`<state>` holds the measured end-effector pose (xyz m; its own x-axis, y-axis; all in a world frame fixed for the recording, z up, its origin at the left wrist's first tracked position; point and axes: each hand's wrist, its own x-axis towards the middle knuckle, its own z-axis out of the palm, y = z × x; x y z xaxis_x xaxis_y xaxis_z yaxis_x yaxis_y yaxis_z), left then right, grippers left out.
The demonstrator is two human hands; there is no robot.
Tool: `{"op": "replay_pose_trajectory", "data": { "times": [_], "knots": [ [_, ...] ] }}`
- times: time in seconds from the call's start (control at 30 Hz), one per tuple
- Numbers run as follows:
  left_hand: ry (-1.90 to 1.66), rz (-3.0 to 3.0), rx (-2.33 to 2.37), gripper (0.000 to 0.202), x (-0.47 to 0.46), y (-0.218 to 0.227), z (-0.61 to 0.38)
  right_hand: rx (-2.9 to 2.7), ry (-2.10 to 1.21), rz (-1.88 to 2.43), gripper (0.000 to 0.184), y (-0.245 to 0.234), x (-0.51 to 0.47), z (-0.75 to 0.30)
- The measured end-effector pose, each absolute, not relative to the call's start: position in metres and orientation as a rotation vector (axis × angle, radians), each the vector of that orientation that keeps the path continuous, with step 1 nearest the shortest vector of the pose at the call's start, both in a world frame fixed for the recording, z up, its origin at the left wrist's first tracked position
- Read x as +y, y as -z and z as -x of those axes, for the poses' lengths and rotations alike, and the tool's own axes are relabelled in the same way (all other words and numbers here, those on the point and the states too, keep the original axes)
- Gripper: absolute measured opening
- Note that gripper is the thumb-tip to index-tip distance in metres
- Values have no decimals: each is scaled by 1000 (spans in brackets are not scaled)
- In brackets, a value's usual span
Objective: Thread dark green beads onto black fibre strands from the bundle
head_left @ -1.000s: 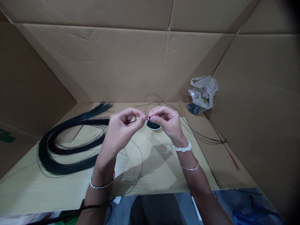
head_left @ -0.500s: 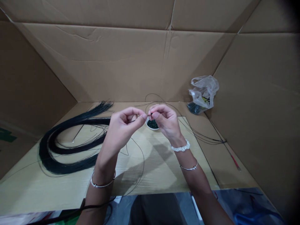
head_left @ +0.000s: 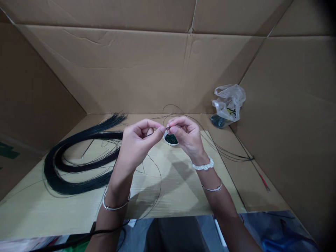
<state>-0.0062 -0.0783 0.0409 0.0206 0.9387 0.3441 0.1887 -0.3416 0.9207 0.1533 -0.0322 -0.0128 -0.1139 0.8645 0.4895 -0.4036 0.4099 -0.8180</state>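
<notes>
My left hand (head_left: 138,141) is raised over the table with thumb and forefinger pinched on a thin black wire (head_left: 156,182) that loops down toward the table's front edge. My right hand (head_left: 185,134) faces it, fingertips pinched on a tiny dark bead at the wire's tip. Both hands hover just in front of a small white bowl of dark green beads (head_left: 171,139).
A thick curved bundle of black wires (head_left: 70,157) lies on the left of the table. Loose wires (head_left: 223,150) trail to the right. A crumpled plastic bag (head_left: 228,105) sits in the back right corner. Cardboard walls (head_left: 136,70) enclose the table on three sides.
My right hand has drawn slightly back and up, so the fingertips of both hands stand a little further apart. The wire loop has barely shifted.
</notes>
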Motion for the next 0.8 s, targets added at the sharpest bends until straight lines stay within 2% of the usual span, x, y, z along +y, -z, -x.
{"op": "replay_pose_trajectory", "data": {
  "times": [0.17, 0.8],
  "knots": [
    [-1388, -1608, 1174, 17, -78, -40, 6, -1263, -1159, 425, 19, 13, -33, -152],
    [-1414, -1631, 1122, 18, -77, -36, 7, -1279, -1143, 499, 21, 11, -38, -154]
  ]
}}
